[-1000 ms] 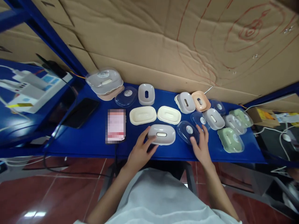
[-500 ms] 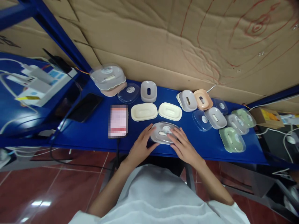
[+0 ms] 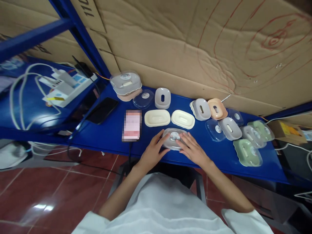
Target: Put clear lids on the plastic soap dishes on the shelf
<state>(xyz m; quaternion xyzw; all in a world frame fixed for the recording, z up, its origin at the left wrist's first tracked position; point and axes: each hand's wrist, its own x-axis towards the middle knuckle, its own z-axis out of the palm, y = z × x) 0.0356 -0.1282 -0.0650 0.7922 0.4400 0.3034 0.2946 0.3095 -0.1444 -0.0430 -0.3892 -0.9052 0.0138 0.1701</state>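
Observation:
A grey oval box with a clear lid and a round sticker lies near the table's front edge. My left hand curves around its left side, fingers on the far rim and thumb at the near edge. From the right, my right hand grips the box with its fingers over the lid, partly covering the sticker. Just beyond stand two cream oval trays, a left one and a right one. A grey slotted tray is behind them.
A lit phone and a dark phone lie left. Stacked boxes stand back left beside a clear lid. Grey, peach and green boxes crowd the right. A power strip is far left.
The camera view has shifted, so the table items appear further right. Both hands stay on the lidded box; the pale piece seen under its lid earlier no longer shows.

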